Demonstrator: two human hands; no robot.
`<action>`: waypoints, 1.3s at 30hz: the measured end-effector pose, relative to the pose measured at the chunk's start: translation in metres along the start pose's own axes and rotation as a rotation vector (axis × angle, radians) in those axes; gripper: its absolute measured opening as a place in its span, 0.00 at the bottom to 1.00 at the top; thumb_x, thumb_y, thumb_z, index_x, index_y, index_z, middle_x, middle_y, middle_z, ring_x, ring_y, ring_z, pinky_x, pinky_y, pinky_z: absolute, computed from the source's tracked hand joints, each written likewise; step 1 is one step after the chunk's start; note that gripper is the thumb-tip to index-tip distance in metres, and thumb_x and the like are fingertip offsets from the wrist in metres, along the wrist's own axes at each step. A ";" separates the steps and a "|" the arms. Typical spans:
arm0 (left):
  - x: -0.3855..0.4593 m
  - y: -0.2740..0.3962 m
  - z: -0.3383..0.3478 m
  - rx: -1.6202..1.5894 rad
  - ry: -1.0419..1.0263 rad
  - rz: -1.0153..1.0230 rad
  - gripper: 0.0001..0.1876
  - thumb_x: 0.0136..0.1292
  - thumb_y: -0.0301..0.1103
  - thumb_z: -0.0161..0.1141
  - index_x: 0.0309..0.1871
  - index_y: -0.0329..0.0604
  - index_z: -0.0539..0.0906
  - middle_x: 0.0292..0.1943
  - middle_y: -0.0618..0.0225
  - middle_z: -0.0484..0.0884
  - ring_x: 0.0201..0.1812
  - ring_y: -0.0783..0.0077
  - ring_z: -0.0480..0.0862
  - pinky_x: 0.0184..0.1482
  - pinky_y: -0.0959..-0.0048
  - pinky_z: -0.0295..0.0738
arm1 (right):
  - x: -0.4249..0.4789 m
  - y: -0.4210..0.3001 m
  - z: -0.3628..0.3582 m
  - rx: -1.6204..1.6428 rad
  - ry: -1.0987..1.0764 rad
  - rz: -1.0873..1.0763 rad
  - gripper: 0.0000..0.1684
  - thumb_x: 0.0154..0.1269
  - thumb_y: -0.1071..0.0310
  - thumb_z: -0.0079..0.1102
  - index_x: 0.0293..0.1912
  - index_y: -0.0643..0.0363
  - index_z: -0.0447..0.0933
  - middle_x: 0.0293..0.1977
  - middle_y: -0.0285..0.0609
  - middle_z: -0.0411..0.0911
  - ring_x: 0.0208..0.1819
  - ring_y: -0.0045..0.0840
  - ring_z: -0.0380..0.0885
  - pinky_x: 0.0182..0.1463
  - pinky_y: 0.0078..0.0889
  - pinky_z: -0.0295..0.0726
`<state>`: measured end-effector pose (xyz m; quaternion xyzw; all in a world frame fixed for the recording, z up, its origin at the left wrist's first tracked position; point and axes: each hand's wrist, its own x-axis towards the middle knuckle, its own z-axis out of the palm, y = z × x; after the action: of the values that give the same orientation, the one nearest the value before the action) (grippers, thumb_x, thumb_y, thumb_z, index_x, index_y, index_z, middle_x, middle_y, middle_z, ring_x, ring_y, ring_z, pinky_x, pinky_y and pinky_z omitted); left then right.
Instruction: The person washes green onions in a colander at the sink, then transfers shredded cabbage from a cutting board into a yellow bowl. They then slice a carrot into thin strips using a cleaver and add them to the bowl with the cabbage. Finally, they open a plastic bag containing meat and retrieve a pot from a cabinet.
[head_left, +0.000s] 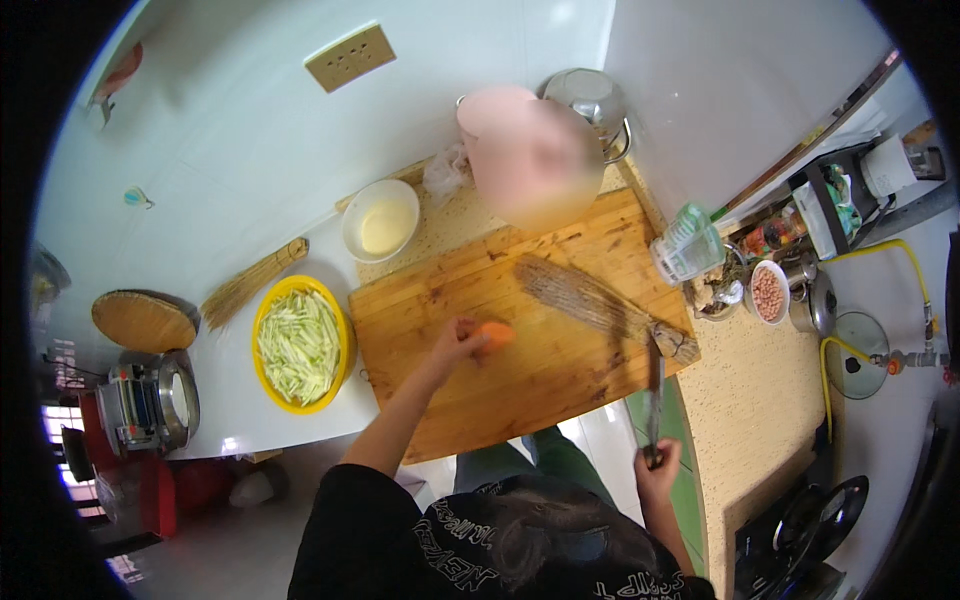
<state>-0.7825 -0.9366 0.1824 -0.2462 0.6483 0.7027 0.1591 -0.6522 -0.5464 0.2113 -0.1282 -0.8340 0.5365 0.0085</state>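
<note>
My left hand (459, 341) grips an orange piece of vegetable, perhaps carrot (496, 337), over the middle of the wooden cutting board (420, 405). At the right, past the board's near edge, my right hand (657, 459) is closed around the dark handle of a knife (655, 397). The knife's blade points away from me, its far end by the bound end of a straw brush (585, 300) that lies across the board. Left of the board stands a yellow basin (346, 352) of pale green vegetable strips (298, 345).
Behind the board are a white bowl (406, 247) with pale yellow contents, a plastic bag (446, 174) and a metal pot (585, 90). A green-tinted plastic container (686, 244) and a bowl of peanuts (768, 292) stand at right. A second straw brush (255, 281) leans at left.
</note>
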 end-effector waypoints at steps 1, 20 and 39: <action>-0.013 -0.015 -0.002 0.083 0.027 0.008 0.23 0.56 0.38 0.64 0.51 0.36 0.72 0.38 0.63 0.77 0.38 0.72 0.78 0.41 0.75 0.74 | 0.007 -0.015 0.018 0.039 -0.065 -0.013 0.19 0.51 0.81 0.57 0.42 0.59 0.63 0.22 0.30 0.62 0.23 0.11 0.60 0.26 0.14 0.61; -0.078 -0.082 -0.006 0.963 0.396 0.783 0.19 0.53 0.30 0.60 0.49 0.39 0.72 0.46 0.54 0.71 0.47 0.51 0.72 0.50 0.62 0.69 | 0.050 -0.098 0.154 -0.356 -0.771 -0.163 0.25 0.55 0.54 0.59 0.49 0.58 0.75 0.29 0.49 0.79 0.31 0.37 0.79 0.36 0.34 0.77; -0.049 -0.121 -0.018 0.954 0.260 0.978 0.17 0.49 0.29 0.63 0.44 0.40 0.76 0.47 0.59 0.73 0.49 0.55 0.72 0.53 0.62 0.69 | 0.040 -0.136 0.144 -0.654 -0.770 -0.175 0.21 0.51 0.58 0.58 0.48 0.50 0.75 0.27 0.46 0.79 0.30 0.38 0.79 0.33 0.39 0.77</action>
<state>-0.6736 -0.9365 0.1082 0.0886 0.9366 0.2966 -0.1640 -0.7409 -0.7192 0.2669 0.1533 -0.9085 0.2532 -0.2950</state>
